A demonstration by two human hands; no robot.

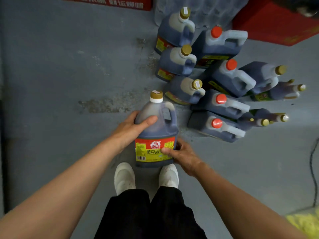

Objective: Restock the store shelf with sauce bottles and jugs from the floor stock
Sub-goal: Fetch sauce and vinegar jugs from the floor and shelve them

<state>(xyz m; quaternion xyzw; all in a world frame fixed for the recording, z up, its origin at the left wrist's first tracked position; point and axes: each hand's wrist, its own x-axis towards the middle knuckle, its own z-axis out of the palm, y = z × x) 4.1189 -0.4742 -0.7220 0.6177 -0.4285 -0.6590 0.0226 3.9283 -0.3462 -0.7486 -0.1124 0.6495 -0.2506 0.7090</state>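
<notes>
Both hands hold a gold-capped soy sauce jug (156,133) above the white shoes (124,176), the left hand (133,126) wrapped round its shoulder, the right hand (181,152) seemingly gripping its labelled base, near the floor jugs (221,104).

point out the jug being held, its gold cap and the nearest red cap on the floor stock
held jug (156,130): head view, on its dark body above the label
gold cap (156,95): head view, on the cap's side
nearest red cap (216,123): head view, on the cap's top
</notes>
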